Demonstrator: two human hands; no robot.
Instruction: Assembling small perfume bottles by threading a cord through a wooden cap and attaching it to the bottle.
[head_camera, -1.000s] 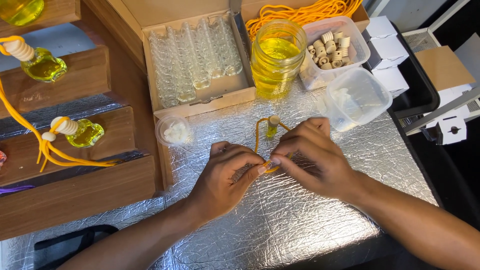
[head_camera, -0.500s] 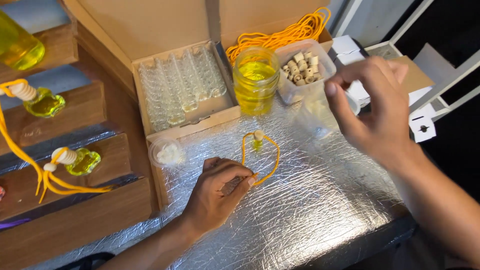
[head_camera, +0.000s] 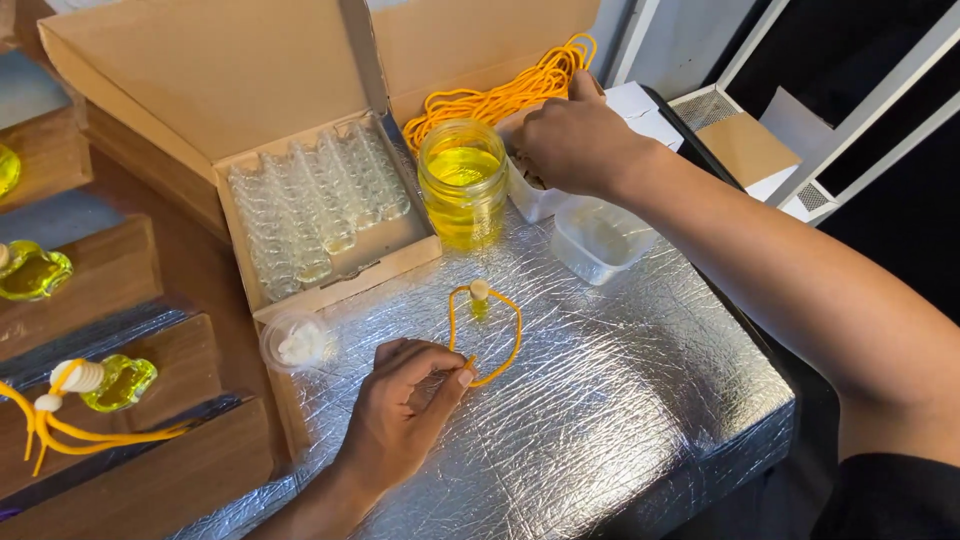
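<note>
A loop of yellow cord (head_camera: 505, 345) lies on the silver foil-covered surface (head_camera: 620, 400), tied to a tiny bottle of yellow liquid (head_camera: 480, 300). My left hand (head_camera: 405, 410) pinches the near end of that cord between thumb and forefinger. My right hand (head_camera: 570, 140) reaches into a white tub (head_camera: 530, 198) at the back, fingers curled down inside it; what they touch is hidden. A glass jar of yellow liquid (head_camera: 462, 195) stands just left of the tub.
An open cardboard box with rows of small clear vials (head_camera: 320, 205) sits at the back left. A bundle of yellow cord (head_camera: 500, 95) lies behind the jar. An empty clear tub (head_camera: 600, 240), a small round dish (head_camera: 297, 342) and wooden racks with filled bottles (head_camera: 115, 385) surround the surface.
My right hand left the cord, rose to the right, then came down into the white tub at the back. My left hand stays pinched on the cord's end.
</note>
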